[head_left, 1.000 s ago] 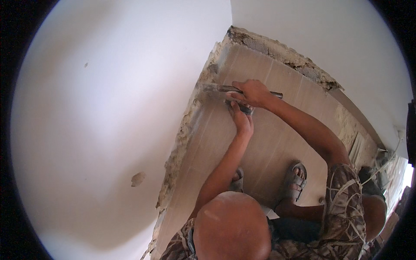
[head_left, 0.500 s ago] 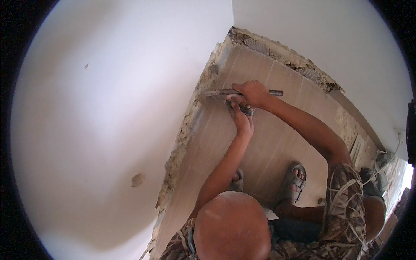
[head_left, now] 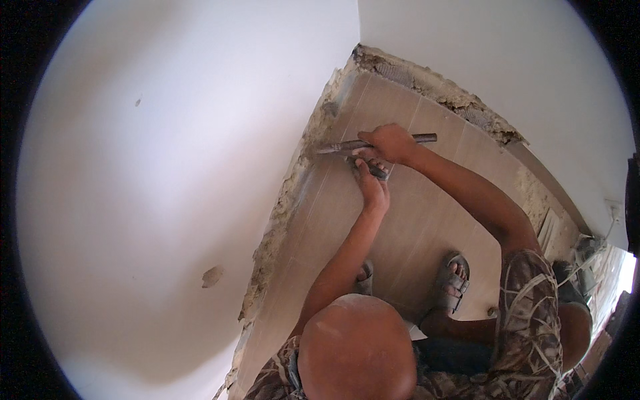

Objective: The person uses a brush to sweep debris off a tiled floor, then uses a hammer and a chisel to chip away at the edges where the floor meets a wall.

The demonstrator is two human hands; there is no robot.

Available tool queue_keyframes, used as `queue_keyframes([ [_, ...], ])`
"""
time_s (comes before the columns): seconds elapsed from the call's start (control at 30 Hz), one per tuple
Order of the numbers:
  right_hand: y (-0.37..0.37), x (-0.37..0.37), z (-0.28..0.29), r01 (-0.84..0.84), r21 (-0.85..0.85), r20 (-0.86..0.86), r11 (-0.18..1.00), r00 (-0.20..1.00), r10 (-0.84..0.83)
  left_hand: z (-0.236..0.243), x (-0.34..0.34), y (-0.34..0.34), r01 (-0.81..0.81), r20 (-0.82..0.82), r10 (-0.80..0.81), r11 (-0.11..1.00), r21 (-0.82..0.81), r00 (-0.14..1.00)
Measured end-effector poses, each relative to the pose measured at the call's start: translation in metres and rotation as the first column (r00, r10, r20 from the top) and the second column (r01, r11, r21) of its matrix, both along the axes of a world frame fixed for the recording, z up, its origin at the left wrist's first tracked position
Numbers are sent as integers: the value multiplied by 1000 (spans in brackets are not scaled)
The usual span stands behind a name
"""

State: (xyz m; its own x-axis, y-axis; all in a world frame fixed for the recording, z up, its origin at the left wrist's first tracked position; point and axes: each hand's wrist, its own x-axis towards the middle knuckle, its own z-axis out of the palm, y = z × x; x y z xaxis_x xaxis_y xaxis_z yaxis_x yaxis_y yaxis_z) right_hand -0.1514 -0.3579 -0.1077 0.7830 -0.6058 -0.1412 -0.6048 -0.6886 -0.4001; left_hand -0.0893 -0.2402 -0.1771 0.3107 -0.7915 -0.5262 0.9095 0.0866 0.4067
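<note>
My right hand [head_left: 390, 143] is wrapped round a long dark metal bar tool [head_left: 425, 138]. The tool's lighter, flattened left end reaches the broken strip [head_left: 279, 211] along the foot of the left wall. Just below, my left hand [head_left: 372, 184] grips a small dark object [head_left: 377, 172] close to the bar; its kind is unclear. Both hands are over the beige tiled floor [head_left: 370, 107], and their fingers partly hide the middle of the tools.
White walls [head_left: 167, 167] meet at the top corner, with crumbled plaster [head_left: 440, 87] along the back. My sandalled foot [head_left: 453, 280] is on the tiles at lower right. At the right edge are a cable [head_left: 587, 257], debris and dark objects I cannot make out.
The bar has tilted: its left end is lower and its right end higher than a second ago. My hands have stayed in nearly the same places, both still holding.
</note>
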Motion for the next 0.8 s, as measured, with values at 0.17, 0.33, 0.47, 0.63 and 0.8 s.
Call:
queue_keyframes([
  [0.17, -1, -2, -1, 47, 14, 88, 999, 995, -48, -3, 2, 0, -17, -14, 18, 998, 65, 1000],
  [0.33, -6, 1, 11, -42, 7, -119, 999, 992, 43, -9, 6, 0, 5, -9, -4, 998, 70, 1000],
  [0.47, 1, 7, 12, 81, 58, 67, 995, 994, -85, -8, 3, 0, -8, 18, 7, 997, 74, 1000],
  [0.63, -4, 4, 15, 0, 14, -66, 1000, 998, 1, -5, 2, 0, 11, -10, -10, 996, 88, 1000],
  [0.8, 3, 10, 21, 33, 52, -99, 998, 995, -27, 3, 5, -2, -20, 77, 13, 995, 94, 997],
])
